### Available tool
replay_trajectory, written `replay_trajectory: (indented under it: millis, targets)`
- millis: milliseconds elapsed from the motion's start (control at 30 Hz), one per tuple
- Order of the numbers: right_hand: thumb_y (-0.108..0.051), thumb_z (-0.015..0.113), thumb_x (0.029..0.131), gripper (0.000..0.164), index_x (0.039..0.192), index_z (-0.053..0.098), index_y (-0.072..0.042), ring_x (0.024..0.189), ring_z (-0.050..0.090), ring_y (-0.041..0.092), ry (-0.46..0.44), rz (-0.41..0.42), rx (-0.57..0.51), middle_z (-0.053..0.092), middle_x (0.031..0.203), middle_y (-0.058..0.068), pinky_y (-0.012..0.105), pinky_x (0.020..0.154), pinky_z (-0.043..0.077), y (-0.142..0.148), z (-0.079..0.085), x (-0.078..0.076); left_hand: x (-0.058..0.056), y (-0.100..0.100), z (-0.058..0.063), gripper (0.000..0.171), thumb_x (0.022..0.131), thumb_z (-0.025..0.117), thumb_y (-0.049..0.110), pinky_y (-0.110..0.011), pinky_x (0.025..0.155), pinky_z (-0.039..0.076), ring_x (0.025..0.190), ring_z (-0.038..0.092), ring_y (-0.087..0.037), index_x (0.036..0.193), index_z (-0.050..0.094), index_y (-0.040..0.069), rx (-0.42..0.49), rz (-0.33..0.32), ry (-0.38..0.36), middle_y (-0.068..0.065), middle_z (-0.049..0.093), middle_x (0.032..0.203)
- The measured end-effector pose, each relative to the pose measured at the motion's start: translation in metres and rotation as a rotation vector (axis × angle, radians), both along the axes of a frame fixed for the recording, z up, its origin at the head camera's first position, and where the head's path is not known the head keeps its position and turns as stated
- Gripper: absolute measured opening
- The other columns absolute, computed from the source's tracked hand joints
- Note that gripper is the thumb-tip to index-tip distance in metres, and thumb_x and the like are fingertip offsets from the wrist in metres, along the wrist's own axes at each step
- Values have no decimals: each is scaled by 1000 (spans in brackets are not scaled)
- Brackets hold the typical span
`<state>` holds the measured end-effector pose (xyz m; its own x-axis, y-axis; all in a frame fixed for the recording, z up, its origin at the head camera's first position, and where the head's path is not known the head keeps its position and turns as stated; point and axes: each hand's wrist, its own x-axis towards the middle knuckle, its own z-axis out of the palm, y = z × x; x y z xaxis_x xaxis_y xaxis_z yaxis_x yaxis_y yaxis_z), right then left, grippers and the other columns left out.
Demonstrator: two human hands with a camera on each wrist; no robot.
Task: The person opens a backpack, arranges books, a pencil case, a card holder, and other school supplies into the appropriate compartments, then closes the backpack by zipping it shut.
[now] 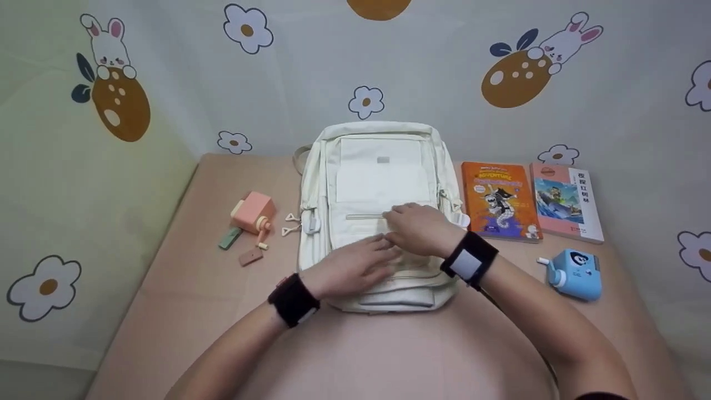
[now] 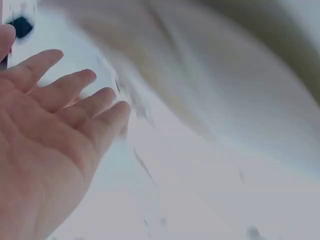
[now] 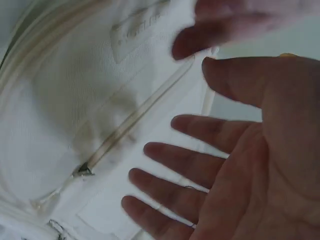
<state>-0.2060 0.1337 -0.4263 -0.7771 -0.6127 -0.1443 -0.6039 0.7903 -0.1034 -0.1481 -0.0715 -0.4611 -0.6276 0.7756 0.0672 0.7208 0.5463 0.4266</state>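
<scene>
A cream backpack (image 1: 380, 178) lies front side up in the middle of the table. My left hand (image 1: 353, 269) is over its lower front, fingers extended toward the right. Beside it, my right hand (image 1: 419, 229) is over the middle of the front, near a horizontal zipper (image 1: 364, 216). In the left wrist view the left hand (image 2: 45, 145) has straight, slightly spread fingers and a bare palm. The right hand (image 3: 235, 170) also shows spread fingers holding nothing, with the backpack's zipper (image 3: 125, 125) behind them. Whether either hand touches the fabric cannot be told.
On the left are a pink crank pencil sharpener (image 1: 256, 212), a small green block (image 1: 230, 238) and a brownish-pink block (image 1: 251, 256). An orange book (image 1: 500, 200), a pink-and-white book (image 1: 567, 201) and a blue crank pencil sharpener (image 1: 577, 275) lie on the right. Patterned cloth (image 1: 311, 66) hangs behind.
</scene>
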Motion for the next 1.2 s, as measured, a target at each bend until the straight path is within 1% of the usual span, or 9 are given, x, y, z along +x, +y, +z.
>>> replay_trajectory:
  millis: [100, 233, 300, 400, 500, 633, 900, 1067, 1200]
  targets:
    - [-35, 56, 105, 54, 149, 49, -5, 137, 48, 38, -27, 112, -60, 51, 149, 20, 51, 111, 39, -16, -7, -4, -7, -33, 8, 33, 105, 56, 28, -42, 108, 44, 131, 56, -27, 131, 68, 12, 64, 171, 43, -6, 66, 135]
    - [-35, 57, 105, 58, 153, 44, -5, 144, 40, 38, -5, 186, -101, 42, 156, 22, 47, 118, 31, -41, -13, -9, -20, -72, 12, 20, 101, 60, 16, -45, 89, 54, 106, 67, -27, 116, 70, 9, 98, 474, 79, -8, 71, 113]
    - [-36, 57, 105, 60, 155, 41, -6, 146, 36, 36, 1, 201, -101, 38, 159, 21, 45, 119, 28, -57, -16, -11, -28, -87, 6, 18, 98, 61, 11, -47, 86, 54, 102, 67, -29, 114, 69, 5, 95, 601, 70, -12, 71, 110]
    - [-36, 56, 105, 63, 157, 38, -6, 149, 31, 34, -5, 223, -98, 33, 162, 19, 41, 121, 24, -81, -21, -13, -37, -101, -11, 19, 96, 60, 5, -50, 82, 54, 99, 65, -34, 113, 65, 0, 53, 716, 32, -17, 68, 107]
    - [-36, 54, 105, 64, 158, 34, -5, 151, 26, 33, -34, 233, -91, 28, 164, 18, 39, 122, 21, -101, -27, -16, -44, -107, -27, 19, 94, 57, 2, -53, 79, 52, 97, 63, -37, 112, 62, -1, 8, 774, 6, -19, 65, 106]
    - [-37, 54, 104, 68, 159, 30, -4, 152, 24, 32, -70, 206, -71, 25, 166, 17, 38, 123, 18, -116, -34, -20, -50, -109, -38, 14, 96, 58, 5, -55, 81, 50, 98, 61, -41, 109, 61, 1, -11, 824, 24, -19, 66, 106]
    - [-41, 60, 102, 79, 162, 23, -6, 154, 20, 31, -120, 189, -64, 22, 167, 15, 37, 123, 15, -119, -40, -21, -50, -111, -40, 8, 97, 61, 7, -57, 74, 51, 87, 64, -47, 100, 65, 1, -59, 818, 151, -20, 71, 94]
    - [-43, 61, 101, 83, 162, 21, -4, 155, 16, 28, -148, 167, -44, 20, 168, 13, 34, 123, 14, -118, -44, -20, -45, -112, -39, 12, 98, 57, 5, -53, 74, 53, 88, 65, -41, 100, 67, 0, -137, 816, 91, -20, 67, 95]
    - [-43, 62, 100, 83, 162, 22, -5, 155, 15, 28, -154, 161, -23, 17, 168, 13, 35, 123, 14, -118, -44, -20, -40, -114, -36, 12, 100, 57, 4, -50, 73, 54, 88, 65, -36, 104, 68, 2, -160, 820, 46, -17, 66, 98]
